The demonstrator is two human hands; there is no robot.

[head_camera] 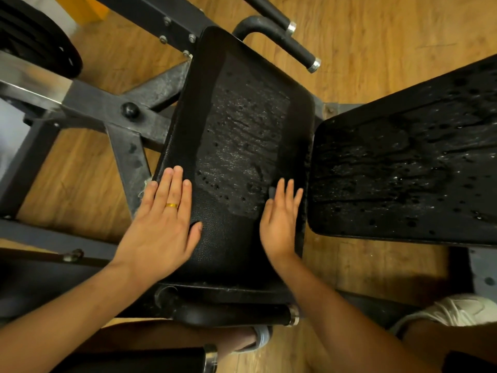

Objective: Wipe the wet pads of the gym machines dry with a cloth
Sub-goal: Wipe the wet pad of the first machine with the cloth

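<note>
While the left hand (161,227) and right hand (281,222) lie flat on the near end of the seat pad (242,130), fingers straight and grasping nothing, no cloth is anywhere in sight (bare palms would likely only smear the water about). Droplets bead on the pad's middle and on the second pad (403,170) to the right. Run-off could reach the wooden floor (376,49) under the black steel frame (94,103) and make it slippery.

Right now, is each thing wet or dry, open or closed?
Middle pad, wet film and drops down its centre, dry-looking at the left edge and near end.
Right pad, wet, drops all over.
Left hand, open, flat on the middle pad's left edge.
Right hand, open, flat on its right side.
</note>
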